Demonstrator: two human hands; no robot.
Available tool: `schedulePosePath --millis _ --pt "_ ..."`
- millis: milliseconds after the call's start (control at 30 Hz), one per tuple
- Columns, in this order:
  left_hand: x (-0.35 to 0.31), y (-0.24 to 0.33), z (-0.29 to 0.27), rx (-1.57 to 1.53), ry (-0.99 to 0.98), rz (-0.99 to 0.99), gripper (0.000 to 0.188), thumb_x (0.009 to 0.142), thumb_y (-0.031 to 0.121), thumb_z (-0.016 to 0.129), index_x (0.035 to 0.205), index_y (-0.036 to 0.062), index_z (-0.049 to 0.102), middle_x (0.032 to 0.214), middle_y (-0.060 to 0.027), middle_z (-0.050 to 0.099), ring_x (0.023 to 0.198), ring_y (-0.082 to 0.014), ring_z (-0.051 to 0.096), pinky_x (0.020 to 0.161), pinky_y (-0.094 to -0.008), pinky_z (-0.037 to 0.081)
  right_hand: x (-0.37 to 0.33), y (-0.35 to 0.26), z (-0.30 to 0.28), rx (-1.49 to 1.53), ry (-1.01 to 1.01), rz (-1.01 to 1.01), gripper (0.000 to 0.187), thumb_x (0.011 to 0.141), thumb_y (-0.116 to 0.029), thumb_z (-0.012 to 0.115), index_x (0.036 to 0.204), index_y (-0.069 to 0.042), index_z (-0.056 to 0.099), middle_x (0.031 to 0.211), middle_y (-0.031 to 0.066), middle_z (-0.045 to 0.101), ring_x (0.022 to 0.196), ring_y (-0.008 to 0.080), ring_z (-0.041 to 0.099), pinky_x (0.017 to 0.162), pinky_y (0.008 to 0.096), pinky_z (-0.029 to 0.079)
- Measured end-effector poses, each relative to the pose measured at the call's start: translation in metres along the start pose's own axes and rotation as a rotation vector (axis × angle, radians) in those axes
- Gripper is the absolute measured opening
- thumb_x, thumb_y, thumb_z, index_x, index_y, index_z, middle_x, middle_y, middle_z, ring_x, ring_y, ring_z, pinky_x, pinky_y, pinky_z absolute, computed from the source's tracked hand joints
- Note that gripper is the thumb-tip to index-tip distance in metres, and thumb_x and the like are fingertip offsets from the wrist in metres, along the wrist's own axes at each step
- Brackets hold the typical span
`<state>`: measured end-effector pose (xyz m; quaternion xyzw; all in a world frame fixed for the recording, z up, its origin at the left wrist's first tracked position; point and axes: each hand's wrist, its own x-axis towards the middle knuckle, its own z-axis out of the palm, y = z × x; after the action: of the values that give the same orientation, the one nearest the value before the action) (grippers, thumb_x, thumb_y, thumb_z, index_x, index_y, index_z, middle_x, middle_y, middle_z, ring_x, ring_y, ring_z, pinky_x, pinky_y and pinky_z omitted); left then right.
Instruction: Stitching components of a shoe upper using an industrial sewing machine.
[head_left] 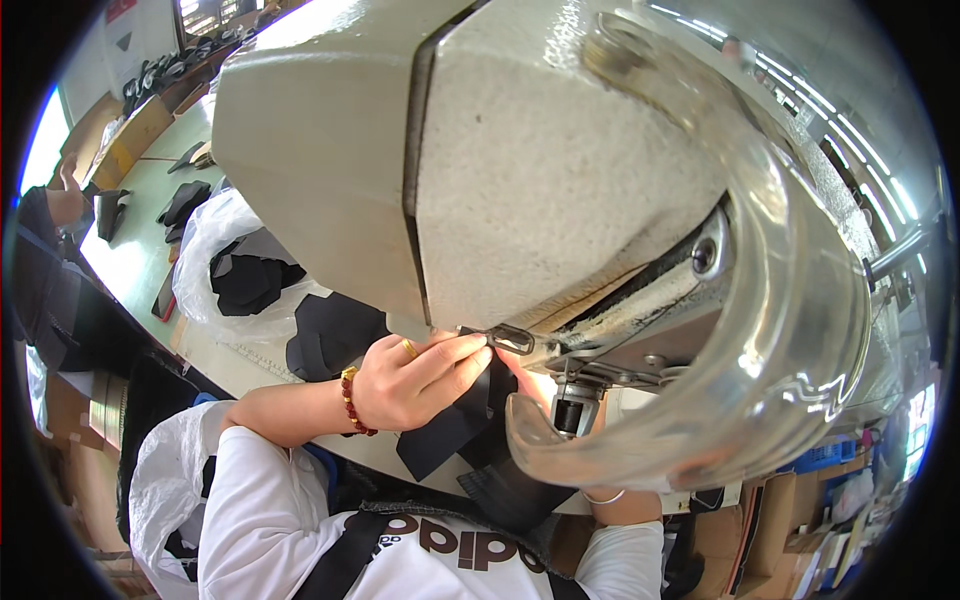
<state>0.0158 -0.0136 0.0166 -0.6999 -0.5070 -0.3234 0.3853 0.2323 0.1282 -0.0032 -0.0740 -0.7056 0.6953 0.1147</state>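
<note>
The left hand [415,378] is raised against the underside of a large pale machine head [570,170], its fingers bent and drawn together at the tips beside a small dark metal loop [513,340]. Whether they grasp the loop or something finer cannot be told. Little of the right hand [526,375] shows: skin is visible just below the loop, and the rest is hidden behind the machine and a curved clear guard [800,330], so its grip cannot be told either.

The loop sits at the bottom of the machine head, above the worktop [370,452]. Dark fabric pieces [445,435] lie below the left hand, reaching the worktop's near edge. Beyond the left wrist lies another black piece [335,335], and farther toward the left edge is a clear plastic bag [198,240] with black pieces [250,285] inside. At far left, a co-worker's hand [68,195] is lifted beside a pale green worktop [135,250] carrying more dark pieces.
</note>
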Motion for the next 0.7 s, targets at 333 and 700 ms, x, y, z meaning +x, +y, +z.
schedulePosePath --millis 333,700 --pt "0.004 0.001 -0.007 0.029 -0.035 -0.019 0.027 0.079 0.004 0.072 0.106 0.004 0.077 0.108 -0.0056 0.074 0.062 -0.0053 0.053 0.047 -0.0221 0.032 0.0 0.009 -0.003 -0.067 0.014 -0.013 0.087 0.108 -0.051 0.051 0.167 0.002 0.016 0.172 0.0078 0.026 0.155 0.0137 0.028 0.126 0.0269 0.021" --pt "0.004 0.005 -0.006 -0.015 -0.056 -0.083 0.031 0.077 0.006 0.072 0.108 0.0033 0.076 0.11 -0.0059 0.073 0.055 -0.007 0.042 0.046 -0.023 0.033 -0.003 0.025 -0.012 0.175 -0.016 0.158 0.073 0.114 -0.036 0.047 0.168 0.001 0.016 0.173 0.0059 0.024 0.157 0.0122 0.025 0.127 0.0256 0.019"
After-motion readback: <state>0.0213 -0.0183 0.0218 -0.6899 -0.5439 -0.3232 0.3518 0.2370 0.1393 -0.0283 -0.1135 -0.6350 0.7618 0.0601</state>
